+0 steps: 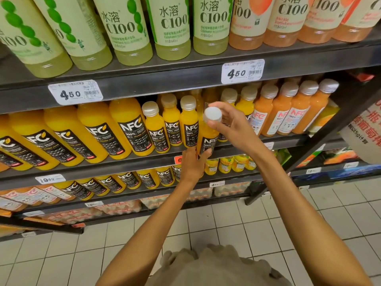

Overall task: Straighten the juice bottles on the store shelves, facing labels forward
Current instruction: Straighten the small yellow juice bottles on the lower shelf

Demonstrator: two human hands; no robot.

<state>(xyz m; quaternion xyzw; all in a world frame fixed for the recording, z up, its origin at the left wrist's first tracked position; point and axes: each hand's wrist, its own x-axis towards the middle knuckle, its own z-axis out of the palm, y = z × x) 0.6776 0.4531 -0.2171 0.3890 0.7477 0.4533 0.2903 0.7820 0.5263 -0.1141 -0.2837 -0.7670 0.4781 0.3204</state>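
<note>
Head view: a small orange juice bottle (208,135) stands near the centre of the frame, at the front edge of the middle shelf (144,162). Its long axis runs nearly upright, white cap (212,114) at the top, and its black NFC label faces the camera. The right hand (233,129) comes in from the lower right and grips the top, thumb and fingers curled round the cap. The left hand (193,162) reaches up from below, its fingers wrapped round the bottle's lower end, just beneath the label.

To the left of the held bottle, small NFC bottles (171,126) stand in a row on the same shelf, then larger orange bottles (99,133) further left. To the right stand paler orange bottles (288,112) with white labels. The shelf at the top of the frame carries green C100 bottles (127,29) and pinkish ones (284,19) at upper right; price tags (242,71) hang on its front edge. Lower shelves hold more NFC bottles (144,178).
</note>
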